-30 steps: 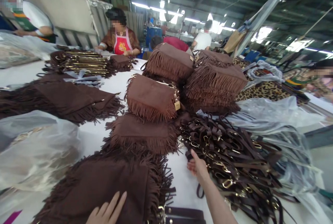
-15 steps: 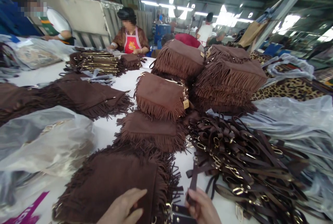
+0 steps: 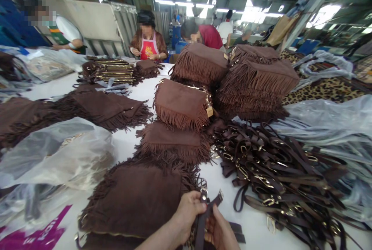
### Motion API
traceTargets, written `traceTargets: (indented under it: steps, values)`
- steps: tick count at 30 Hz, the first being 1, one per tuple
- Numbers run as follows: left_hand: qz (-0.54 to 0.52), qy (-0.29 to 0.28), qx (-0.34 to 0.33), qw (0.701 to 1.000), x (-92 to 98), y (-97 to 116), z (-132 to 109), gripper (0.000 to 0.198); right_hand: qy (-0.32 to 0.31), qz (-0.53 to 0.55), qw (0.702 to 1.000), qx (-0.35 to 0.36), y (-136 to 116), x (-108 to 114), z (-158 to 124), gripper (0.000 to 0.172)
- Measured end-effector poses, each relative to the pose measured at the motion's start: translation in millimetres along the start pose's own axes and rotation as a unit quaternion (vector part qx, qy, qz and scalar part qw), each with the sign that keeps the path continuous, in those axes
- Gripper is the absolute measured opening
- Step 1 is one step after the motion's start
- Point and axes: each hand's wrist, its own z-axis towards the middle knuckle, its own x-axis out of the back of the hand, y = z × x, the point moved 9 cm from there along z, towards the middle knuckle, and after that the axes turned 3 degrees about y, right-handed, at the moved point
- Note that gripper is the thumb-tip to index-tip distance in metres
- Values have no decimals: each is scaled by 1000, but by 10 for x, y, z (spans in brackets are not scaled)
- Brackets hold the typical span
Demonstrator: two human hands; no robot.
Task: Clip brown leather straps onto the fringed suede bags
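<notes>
- Busy surface [image 3: 130,147] here, white and crowded: a big tangled heap of brown straps [image 3: 276,172] with gold clasps spreads over the right side, from mid-depth to the near right.
- Behind that heap, clear plastic bags [image 3: 328,126] lie piled at the right, with leopard-print material [image 3: 325,89] further back.
- Centre of the scene, two fringed brown bags [image 3: 180,105] sit stacked one on the other, and taller stacks of fringed bags [image 3: 255,81] rise at the far centre-right.
- On the left, flat fringed pieces [image 3: 101,108] spread out, and a crumpled clear plastic bag [image 3: 55,155] lies nearer, with a purple printed scrap [image 3: 37,236] at the near left corner.
- At the far side, a person in a red apron [image 3: 148,43] faces this way; another person in a white shirt [image 3: 62,33] is at the far left.
- Now the hands, near centre at the bottom edge: the left hand [image 3: 187,213] comes in from the lower left, fingers curled shut around a dark brown strap [image 3: 207,207] right by its metal clasp [image 3: 203,192].
- The right hand [image 3: 219,232] sits just beside it, palm turned up, thumb pressing the same strap, so it is closed on it too.
- That strap sits just at the right edge of the nearest fringed brown bag [image 3: 136,201], which lies flat at the near centre; the strap end pokes up and right, above the surface.
</notes>
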Motion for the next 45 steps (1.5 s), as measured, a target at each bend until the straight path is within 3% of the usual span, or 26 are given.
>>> traceTargets:
  steps: [3, 7, 9, 11, 13, 15, 17, 19, 21, 23, 25, 28, 30, 32, 34, 36, 39, 42, 45]
  values:
    - [-13, -14, -44, 999, -108, 32, -57, 27, 98, 126, 987, 23, -279, 60, 63, 41]
    - [-50, 35, -75, 995, -30, 202, -105, 28, 173, 121, 967, 140, -807, 140, 26, 36]
    - [-66, 48, -96, 992, 54, 383, -148, 28, 202, 45, 957, 203, -1113, 287, -14, 37]
    - [-69, 44, -113, 990, 116, 560, -207, 28, 259, -95, 931, 238, -1387, 513, -48, 38]
    - [-64, 27, -122, 990, 136, 677, -278, 29, 318, -243, 884, 242, -1582, 702, -81, 47]
    - [-59, 14, -127, 990, 126, 710, -344, 28, 334, -332, 838, 276, -1698, 685, -147, 61]
    - [-57, 4, -120, 991, 90, 648, -385, 28, 283, -345, 851, 276, -1604, 465, -168, 66]
    - [-57, -12, -105, 993, 33, 528, -395, 29, 183, -274, 923, 201, -1283, 126, -128, 61]
    - [-59, -32, -93, 993, -18, 400, -385, 32, 101, -183, 966, 150, -998, -243, -141, 58]
    - [-53, -44, -89, 994, -21, 314, -373, 35, 85, -140, 978, 126, -824, -439, -162, 55]
    - [0, -41, -87, 995, 29, 283, -377, 33, 108, -167, 968, 151, -801, -458, -183, 51]
    - [138, 12, -108, 984, 217, 409, -437, 33, 108, -304, 907, 269, -934, -448, -253, 41]
    - [177, 38, -111, 977, 325, 529, -495, 43, 68, -407, 825, 387, -992, -557, -366, 33]
    - [180, 29, -93, 979, 359, 586, -536, 50, 42, -481, 721, 497, -944, -696, -523, 33]
    - [199, 18, -79, 977, 368, 599, -561, 47, 43, -521, 648, 554, -816, -786, -623, 38]
    - [223, 22, -86, 971, 390, 597, -577, 38, 56, -533, 629, 563, -697, -813, -645, 41]
    - [235, 22, -89, 968, 428, 511, -588, 31, 39, -563, 634, 529, -546, -826, -599, 42]
    - [244, 28, -70, 967, 485, 370, -596, 30, -11, -612, 602, 512, -421, -867, -592, 40]
    - [255, 43, -60, 964, 528, 270, -608, 31, -5, -626, 579, 523, -359, -862, -611, 35]
